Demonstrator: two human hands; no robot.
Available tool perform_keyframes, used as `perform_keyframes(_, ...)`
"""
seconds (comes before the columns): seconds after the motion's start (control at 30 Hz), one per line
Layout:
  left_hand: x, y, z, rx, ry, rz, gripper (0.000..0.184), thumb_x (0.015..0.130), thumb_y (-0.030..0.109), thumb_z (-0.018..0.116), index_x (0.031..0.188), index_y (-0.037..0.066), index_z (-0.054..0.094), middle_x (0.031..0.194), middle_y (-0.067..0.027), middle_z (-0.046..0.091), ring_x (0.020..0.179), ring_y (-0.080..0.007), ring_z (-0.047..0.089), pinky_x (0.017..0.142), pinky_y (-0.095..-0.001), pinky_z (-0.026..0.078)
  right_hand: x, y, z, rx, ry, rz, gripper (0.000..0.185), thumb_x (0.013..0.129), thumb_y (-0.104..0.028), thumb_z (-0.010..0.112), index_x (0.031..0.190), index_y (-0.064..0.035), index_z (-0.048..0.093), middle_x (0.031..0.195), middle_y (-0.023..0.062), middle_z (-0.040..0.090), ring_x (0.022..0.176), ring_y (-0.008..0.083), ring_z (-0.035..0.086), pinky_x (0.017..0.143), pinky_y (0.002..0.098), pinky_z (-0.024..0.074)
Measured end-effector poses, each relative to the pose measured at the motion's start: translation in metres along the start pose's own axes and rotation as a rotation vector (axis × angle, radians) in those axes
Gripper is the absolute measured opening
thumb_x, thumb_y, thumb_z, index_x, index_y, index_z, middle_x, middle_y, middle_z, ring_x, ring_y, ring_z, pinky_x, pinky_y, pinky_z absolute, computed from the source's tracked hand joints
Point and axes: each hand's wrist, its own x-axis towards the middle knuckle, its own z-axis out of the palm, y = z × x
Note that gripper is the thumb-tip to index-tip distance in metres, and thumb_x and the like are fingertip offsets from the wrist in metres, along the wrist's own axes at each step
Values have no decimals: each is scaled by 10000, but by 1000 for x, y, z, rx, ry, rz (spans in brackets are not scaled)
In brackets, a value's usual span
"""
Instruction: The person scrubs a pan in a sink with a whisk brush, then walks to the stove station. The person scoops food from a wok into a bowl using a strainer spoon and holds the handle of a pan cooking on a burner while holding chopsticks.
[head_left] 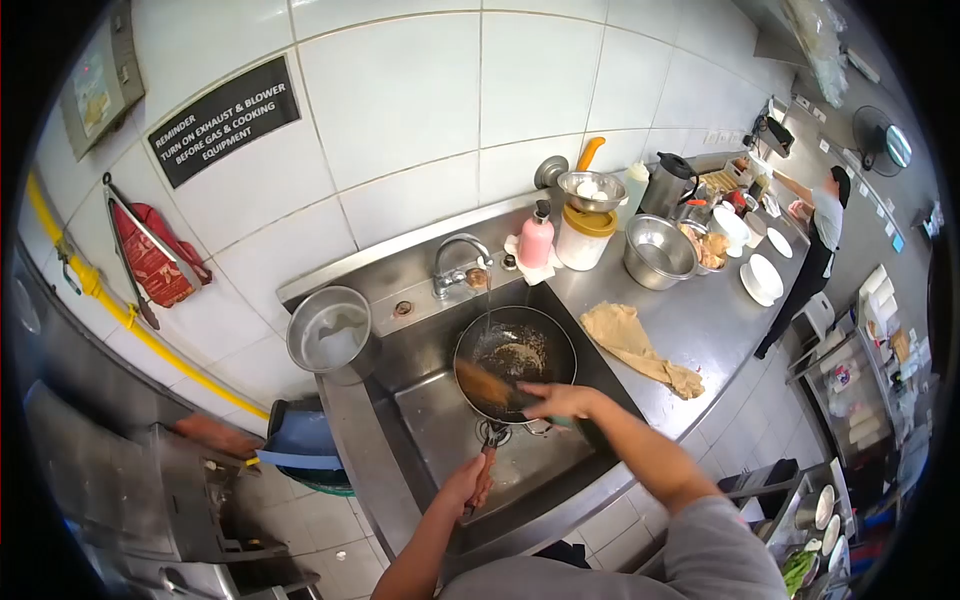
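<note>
1 pan (515, 345) just fwd of L grip (478, 480), hndl (491, 440) inside.

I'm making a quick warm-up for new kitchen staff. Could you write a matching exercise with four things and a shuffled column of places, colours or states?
1. Frying pan
2. Pump bottle
3. Cloth
4. Lidded jar

A. Beneath a small metal bowl
B. Crumpled on the counter
C. In the sink
D. Pink

Pairs: 1-C, 2-D, 3-B, 4-A

Center: sink (420, 400), smooth, glossy metal. Right of center: rag (635, 345), matt, wrinkled cloth. Top: wall tiles (400, 100), glossy.
</note>
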Motion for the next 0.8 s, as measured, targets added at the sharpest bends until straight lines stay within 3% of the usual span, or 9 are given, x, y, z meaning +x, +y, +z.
perform_keyframes(0.1, -1, -3, -2, 6, -5, 22, 428, 946, 484, 380, 1121, 108, 484, 643, -20, 481, 422, -114, 432, 388, -265, 381, -12, 54, -52, -729, -184, 36, 810, 739, -266, 691, 1433, -275, 273, 1166, 150, 566, 935, 252, 611, 601, 328, 517)
perform_keyframes(0.17, 1, -3, 0, 17, -24, 48, 430, 943, 488, 387, 1121, 109, 486, 644, -21, 483, 418, -111, 429, 387, -262, 379, -60, -16, -72, -793, -107, 328, 753, 733, -287, 675, 1403, -285, 333, 1087, 153, 611, 890, 286, 632, 627, 382, 523)
perform_keyframes(0.2, 1, -3, 1, -11, -27, 38, 431, 941, 488, 392, 1120, 108, 491, 645, -21, 486, 413, -110, 430, 384, -260, 378, -54, -11, -78, -1145, 6, 261, 570, 815, -266, 589, 1353, -220, 410, 979, 134, 655, 842, 297, 650, 629, 391, 531)
perform_keyframes(0.3, 6, 3, 4, -15, -27, 48, 436, 937, 490, 403, 1116, 103, 499, 646, -20, 494, 407, -107, 435, 380, -257, 377, 17, -19, -28, -1188, 376, 323, 363, 950, -203, 360, 1280, -103, 475, 965, 118, 669, 882, 265, 663, 659, 385, 535)
perform_keyframes(0.43, 1, 6, -4, 17, -31, 30, 438, 935, 497, 411, 1156, 125, 477, 651, -18, 489, 443, -111, 452, 402, -265, 391, -2, -62, 35, -1151, 244, 126, 513, 866, -132, 478, 1368, -172, 379, 1005, 140, 654, 930, 299, 645, 743, 412, 519)
perform_keyframes(0.5, 4, -1, -10, 18, -34, 28, 437, 935, 498, 410, 1149, 123, 480, 653, -19, 490, 438, -111, 451, 398, -266, 391, -43, -75, 32, -1229, -36, 165, 573, 814, -107, 530, 1363, -185, 387, 1003, 138, 653, 948, 300, 637, 748, 404, 515)
perform_keyframes(0.63, 7, -7, -5, 0, -33, 97, 456, 933, 492, 416, 1118, 84, 505, 627, -20, 497, 395, -110, 449, 370, -259, 382, -51, -56, -12, -1299, -27, 287, 532, 815, -119, 528, 1335, -141, 416, 992, 132, 659, 954, 287, 637, 726, 397, 518)
perform_keyframes(0.7, 8, -6, -1, -14, -40, 103, 453, 934, 488, 418, 1119, 84, 506, 627, -21, 499, 396, -110, 450, 368, -260, 381, -17, -11, -16, -1244, 380, 298, 507, 858, -160, 461, 1361, -155, 393, 954, 113, 666, 867, 278, 659, 694, 396, 523)
perform_keyframes(0.8, 5, -4, -2, -18, -29, 104, 445, 933, 481, 427, 1118, 85, 508, 627, -23, 503, 396, -112, 451, 361, -262, 378, -13, -7, 16, -1241, 341, 279, 495, 874, -132, 437, 1366, -147, 381, 955, 103, 672, 847, 269, 666, 680, 376, 528)
